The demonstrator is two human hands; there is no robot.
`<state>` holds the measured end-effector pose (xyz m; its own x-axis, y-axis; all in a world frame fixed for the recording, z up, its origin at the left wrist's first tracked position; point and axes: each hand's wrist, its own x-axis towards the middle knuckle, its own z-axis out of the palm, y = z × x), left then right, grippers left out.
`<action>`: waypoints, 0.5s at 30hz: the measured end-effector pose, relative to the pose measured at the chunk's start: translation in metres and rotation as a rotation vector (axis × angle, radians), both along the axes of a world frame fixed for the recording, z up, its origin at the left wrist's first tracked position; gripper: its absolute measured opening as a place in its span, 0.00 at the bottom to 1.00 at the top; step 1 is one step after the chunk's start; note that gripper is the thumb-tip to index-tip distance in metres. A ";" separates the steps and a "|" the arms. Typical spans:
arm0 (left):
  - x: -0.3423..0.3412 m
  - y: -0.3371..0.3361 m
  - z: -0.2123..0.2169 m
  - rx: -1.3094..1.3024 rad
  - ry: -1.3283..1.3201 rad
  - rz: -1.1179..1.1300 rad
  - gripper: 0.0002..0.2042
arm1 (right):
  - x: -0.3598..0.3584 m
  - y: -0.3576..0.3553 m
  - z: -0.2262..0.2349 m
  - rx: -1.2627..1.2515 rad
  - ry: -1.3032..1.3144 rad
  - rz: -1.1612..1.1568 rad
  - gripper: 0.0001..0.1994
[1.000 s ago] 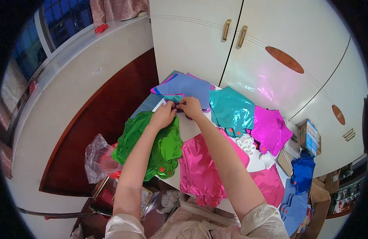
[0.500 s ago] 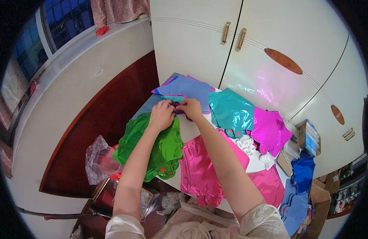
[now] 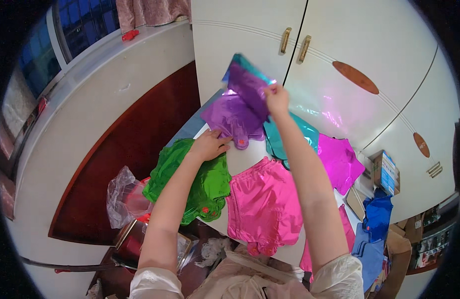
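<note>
My right hand (image 3: 277, 101) is closed on the edge of several shiny, floppy fabric pieces (image 3: 247, 82), purple with teal behind, raised and tilted up against the cupboard. Beneath them a purple fabric piece (image 3: 235, 117) lies flat at the far end of the table, its rounded tab with a red spot toward me. My left hand (image 3: 210, 145) rests palm down, fingers apart, beside this tab, at the upper edge of a green shiny pile (image 3: 202, 182). A pink shiny piece (image 3: 265, 204) with a gathered upper edge lies between my forearms.
Teal (image 3: 277, 139) and magenta pieces (image 3: 339, 159) lie at the right, partly behind my right forearm. Blue pieces (image 3: 378, 217) hang past the table's right edge near a small box (image 3: 387, 169). A white cupboard (image 3: 240, 35) borders the far side; a plastic bag (image 3: 123, 202) sits left.
My right hand has swung up and right, lifting the stack and folding it back so purple shows. The blue-grey top has turned out of sight. My left hand has shifted slightly down and its fingers have spread.
</note>
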<state>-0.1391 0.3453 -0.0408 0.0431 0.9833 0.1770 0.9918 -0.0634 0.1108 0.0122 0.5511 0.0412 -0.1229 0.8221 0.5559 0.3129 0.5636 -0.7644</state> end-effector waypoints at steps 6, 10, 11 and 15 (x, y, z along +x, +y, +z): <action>0.000 0.008 -0.004 -0.050 0.002 0.007 0.21 | 0.050 0.014 0.099 0.216 0.119 -0.226 0.09; -0.005 0.001 0.004 -0.105 -0.087 0.046 0.22 | 0.045 -0.042 0.137 0.458 0.032 -0.041 0.08; -0.007 -0.006 0.007 -0.103 -0.143 0.067 0.22 | 0.039 -0.064 0.137 0.497 -0.016 0.021 0.08; -0.021 -0.042 0.026 -0.016 -0.238 0.133 0.22 | 0.031 -0.123 0.103 1.045 -0.473 0.278 0.09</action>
